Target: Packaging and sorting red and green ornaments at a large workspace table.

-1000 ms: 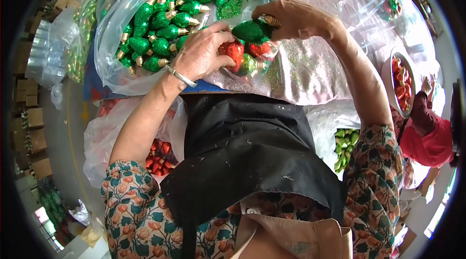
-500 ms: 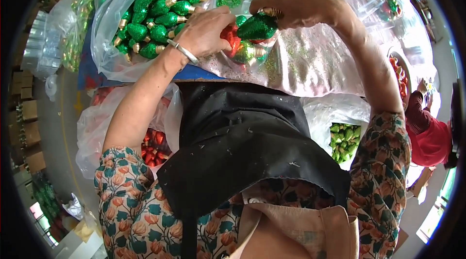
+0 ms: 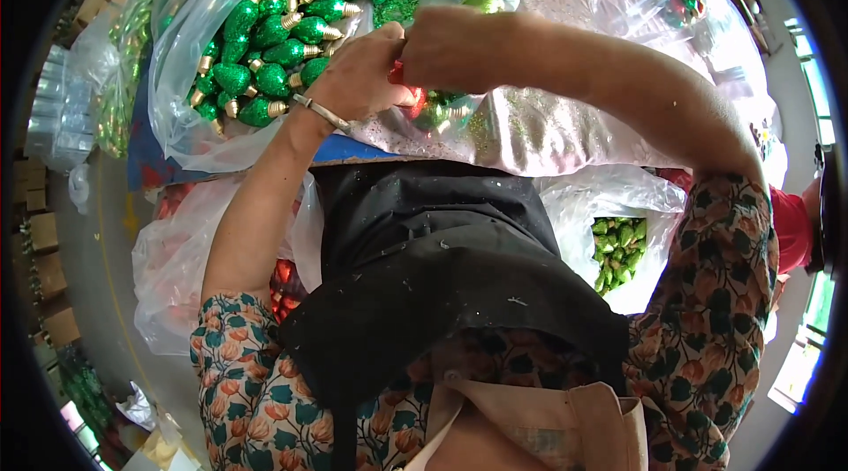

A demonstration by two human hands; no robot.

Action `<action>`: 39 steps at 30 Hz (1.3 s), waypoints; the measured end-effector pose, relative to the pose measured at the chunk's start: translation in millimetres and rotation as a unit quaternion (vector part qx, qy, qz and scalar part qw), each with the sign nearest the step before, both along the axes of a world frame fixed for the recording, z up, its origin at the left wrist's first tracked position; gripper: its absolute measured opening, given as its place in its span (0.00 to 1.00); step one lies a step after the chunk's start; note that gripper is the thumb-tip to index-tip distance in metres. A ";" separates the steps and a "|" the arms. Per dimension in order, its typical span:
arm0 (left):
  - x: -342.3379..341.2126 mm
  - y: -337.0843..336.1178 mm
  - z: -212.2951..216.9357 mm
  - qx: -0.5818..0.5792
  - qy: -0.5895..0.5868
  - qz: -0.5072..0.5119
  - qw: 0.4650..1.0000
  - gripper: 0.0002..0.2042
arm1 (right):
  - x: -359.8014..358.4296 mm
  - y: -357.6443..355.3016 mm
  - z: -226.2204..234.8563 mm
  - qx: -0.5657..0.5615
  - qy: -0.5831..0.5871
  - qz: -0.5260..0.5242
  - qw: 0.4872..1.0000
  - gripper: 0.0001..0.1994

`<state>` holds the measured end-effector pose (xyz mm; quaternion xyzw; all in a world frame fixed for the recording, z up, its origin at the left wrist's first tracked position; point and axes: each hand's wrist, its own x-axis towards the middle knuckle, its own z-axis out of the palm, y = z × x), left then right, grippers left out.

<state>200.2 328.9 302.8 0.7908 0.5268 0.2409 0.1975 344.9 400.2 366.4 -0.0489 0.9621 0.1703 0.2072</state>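
Okay, right hand point(image 3: 455, 49) just swung across to left hand point(image 3: 358, 78), whose fingers hold a red bulb point(image 3: 416, 103); green bulb's now hidden, so can't tell right fingers' grip.

I make out a red bulb point(image 3: 417, 103), only slivers of it showing, glittery. Just beside it, nearer the surface's front edge, a green bulb point(image 3: 430, 116): lying on its side, ribbed gold screw base pointing right. I read clear plastic about it. Both partly hidden from me; the red one's tilt I can't tell.
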 end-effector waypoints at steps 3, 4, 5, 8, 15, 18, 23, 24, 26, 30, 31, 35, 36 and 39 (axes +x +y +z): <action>-8.6 -4.1 -8.8 0.015 -0.018 0.004 1.000 0.15 | 13.1 14.1 -18.7 -0.064 0.094 -0.034 0.993 0.05; -11.4 -2.2 -13.1 0.028 -0.012 0.000 1.000 0.16 | 21.8 19.2 -22.8 -0.089 0.130 -0.097 0.983 0.05; -12.3 -1.4 -14.0 0.043 -0.006 -0.001 0.999 0.16 | 30.1 24.2 -22.9 -0.113 0.165 -0.157 0.967 0.06; -7.8 0.0 -9.7 0.034 0.015 0.006 0.999 0.18 | 37.5 33.8 -19.7 -0.157 0.227 -0.269 0.923 0.06; -7.8 -3.1 -7.9 0.028 0.021 0.006 0.999 0.17 | 24.0 14.8 -3.5 -0.201 0.161 -0.261 0.930 0.06; -6.4 -3.7 -6.0 0.005 0.043 0.006 0.999 0.20 | 32.7 6.6 -0.7 -0.206 0.238 -0.204 0.927 0.06; -3.9 -8.4 -6.9 0.007 0.039 0.011 0.999 0.20 | 32.5 -10.1 6.7 -0.087 0.231 -0.103 0.964 0.10; -2.3 -6.2 -5.0 0.004 0.038 0.007 0.999 0.20 | 28.8 -10.0 3.8 -0.084 0.232 -0.108 0.963 0.10; -0.2 -2.7 -4.0 0.001 0.037 -0.002 0.999 0.20 | 14.3 -6.6 -11.7 -0.256 0.237 -0.120 0.929 0.12; -4.3 -1.2 -10.6 0.021 -0.048 0.053 0.997 0.16 | 20.7 17.9 -7.8 -0.331 0.140 -0.227 0.905 0.15; -4.0 0.9 -11.0 0.030 -0.034 0.037 0.998 0.17 | 24.6 22.4 -6.9 -0.323 0.090 -0.280 0.899 0.17; -4.5 2.5 -10.7 0.043 -0.001 0.002 0.999 0.19 | 31.7 16.0 -20.9 -0.348 0.094 -0.172 0.917 0.19; -4.9 2.6 -10.8 0.039 0.001 -0.003 0.999 0.19 | 31.8 15.2 -21.7 -0.347 0.094 -0.170 0.918 0.19; -1.0 6.8 -14.7 0.034 0.001 -0.011 0.999 0.18 | 27.0 9.0 -20.7 -0.322 0.015 -0.201 0.925 0.20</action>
